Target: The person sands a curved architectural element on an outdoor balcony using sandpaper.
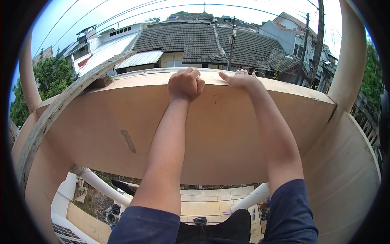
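Both arms reach forward to the top edge of a peach-painted parapet wall [227, 138]. My left hand [186, 84] is closed in a fist at that edge, knuckles up; whatever its fingers may hold is hidden. To the right of it, my right hand [244, 80] lies open, palm down, on the wall's top, with its fingers stretched toward the far side. A small cluster of dark specks [216, 96] marks the wall face between the two hands. Farther left, a long weathered wooden plank [61, 105] slants across the wall, with a short wood block [101, 82] by it.
Round columns [352, 57] rise at both ends of the wall. Far below lies a tiled floor [211, 201], with white pipes [101, 183] and a littered dirt patch. Beyond the wall are tiled roofs [174, 38], utility poles [319, 36] and overhead wires.
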`<state>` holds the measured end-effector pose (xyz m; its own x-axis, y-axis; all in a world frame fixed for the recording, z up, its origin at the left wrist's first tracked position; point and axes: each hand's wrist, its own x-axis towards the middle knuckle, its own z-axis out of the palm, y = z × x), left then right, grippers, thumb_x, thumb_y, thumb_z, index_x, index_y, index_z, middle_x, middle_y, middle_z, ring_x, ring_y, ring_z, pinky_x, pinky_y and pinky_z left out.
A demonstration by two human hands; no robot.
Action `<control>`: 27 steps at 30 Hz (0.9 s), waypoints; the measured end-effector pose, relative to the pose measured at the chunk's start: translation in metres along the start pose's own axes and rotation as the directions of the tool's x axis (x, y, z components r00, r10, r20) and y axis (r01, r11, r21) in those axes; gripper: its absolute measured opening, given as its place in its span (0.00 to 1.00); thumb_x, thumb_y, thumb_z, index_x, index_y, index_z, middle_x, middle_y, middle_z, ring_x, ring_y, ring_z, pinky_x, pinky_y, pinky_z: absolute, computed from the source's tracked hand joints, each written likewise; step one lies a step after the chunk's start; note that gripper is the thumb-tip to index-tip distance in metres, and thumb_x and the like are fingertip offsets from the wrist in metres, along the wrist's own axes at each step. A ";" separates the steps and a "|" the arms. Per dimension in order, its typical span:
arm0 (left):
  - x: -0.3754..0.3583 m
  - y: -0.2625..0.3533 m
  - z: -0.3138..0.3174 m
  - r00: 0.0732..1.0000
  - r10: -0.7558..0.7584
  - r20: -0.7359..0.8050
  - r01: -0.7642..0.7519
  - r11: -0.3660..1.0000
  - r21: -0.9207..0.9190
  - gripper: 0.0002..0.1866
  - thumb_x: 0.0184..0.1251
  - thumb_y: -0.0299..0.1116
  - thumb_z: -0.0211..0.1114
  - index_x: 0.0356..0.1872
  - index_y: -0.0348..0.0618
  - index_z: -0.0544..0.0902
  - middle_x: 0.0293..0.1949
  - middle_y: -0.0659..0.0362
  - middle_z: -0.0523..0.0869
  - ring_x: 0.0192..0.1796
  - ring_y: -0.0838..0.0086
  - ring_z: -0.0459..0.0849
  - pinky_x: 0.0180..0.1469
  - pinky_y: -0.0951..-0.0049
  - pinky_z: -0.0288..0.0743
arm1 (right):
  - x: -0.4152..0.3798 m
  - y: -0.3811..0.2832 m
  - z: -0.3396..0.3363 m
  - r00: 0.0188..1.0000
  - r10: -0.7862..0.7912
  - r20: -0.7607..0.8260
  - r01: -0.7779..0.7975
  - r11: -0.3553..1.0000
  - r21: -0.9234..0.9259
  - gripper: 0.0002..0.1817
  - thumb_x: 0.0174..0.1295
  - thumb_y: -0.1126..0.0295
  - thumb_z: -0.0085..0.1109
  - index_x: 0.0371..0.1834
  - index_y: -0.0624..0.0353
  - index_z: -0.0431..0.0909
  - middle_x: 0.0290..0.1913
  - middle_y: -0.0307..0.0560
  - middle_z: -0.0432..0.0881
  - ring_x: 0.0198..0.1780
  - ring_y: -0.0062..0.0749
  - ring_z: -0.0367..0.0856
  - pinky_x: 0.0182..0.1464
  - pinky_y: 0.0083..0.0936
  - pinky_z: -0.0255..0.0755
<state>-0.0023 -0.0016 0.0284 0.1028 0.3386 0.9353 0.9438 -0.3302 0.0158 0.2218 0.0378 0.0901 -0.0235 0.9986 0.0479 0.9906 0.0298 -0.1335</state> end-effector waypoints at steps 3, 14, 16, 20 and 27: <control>0.000 0.000 0.000 0.999 0.022 -0.032 -0.023 1.000 -0.007 0.12 0.61 0.38 0.61 0.36 0.52 0.93 0.37 0.62 0.94 0.40 0.61 0.92 0.46 0.57 0.87 | -0.020 0.007 0.010 0.988 -0.121 -0.099 0.112 0.990 -0.085 0.64 0.71 0.16 0.21 0.91 0.66 0.47 0.92 0.57 0.47 0.93 0.42 0.38 0.92 0.50 0.26; 0.000 0.003 -0.003 1.000 -0.012 0.007 0.012 1.000 0.013 0.12 0.63 0.38 0.60 0.35 0.52 0.92 0.37 0.62 0.93 0.42 0.61 0.92 0.45 0.58 0.87 | -0.021 0.021 0.079 0.272 -0.289 -0.918 0.331 0.924 -0.193 0.39 0.80 0.36 0.47 0.73 0.60 0.81 0.69 0.55 0.86 0.76 0.47 0.79 0.84 0.50 0.60; 0.001 0.003 -0.003 1.000 -0.017 0.003 0.017 1.000 0.018 0.12 0.63 0.38 0.60 0.35 0.52 0.92 0.37 0.62 0.93 0.42 0.61 0.92 0.45 0.58 0.87 | -0.020 0.025 0.092 0.128 -0.308 -0.943 0.319 0.913 -0.255 0.43 0.82 0.35 0.43 0.83 0.60 0.70 0.82 0.58 0.72 0.86 0.52 0.65 0.88 0.54 0.47; 0.000 0.003 -0.003 1.000 -0.008 0.013 0.008 1.000 0.011 0.12 0.63 0.38 0.60 0.37 0.51 0.92 0.38 0.61 0.93 0.42 0.61 0.92 0.47 0.57 0.87 | -0.026 0.035 0.145 0.156 -0.337 -0.929 0.307 0.910 -0.279 0.48 0.81 0.32 0.38 0.84 0.67 0.64 0.86 0.66 0.62 0.89 0.62 0.53 0.89 0.61 0.37; -0.002 0.002 -0.001 0.995 0.044 -0.093 -0.043 0.999 0.009 0.19 0.63 0.36 0.62 0.54 0.51 0.89 0.48 0.59 0.92 0.49 0.59 0.91 0.52 0.57 0.86 | -0.022 0.036 0.197 0.166 -0.387 -0.907 0.309 0.894 -0.325 0.52 0.79 0.30 0.41 0.85 0.70 0.61 0.87 0.68 0.61 0.90 0.63 0.51 0.88 0.63 0.36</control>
<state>-0.0006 -0.0038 0.0273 0.1145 0.2402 0.9640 0.9412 -0.3368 -0.0278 0.2315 0.0255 -0.1105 -0.2651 0.1144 0.9574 0.9220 0.3208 0.2169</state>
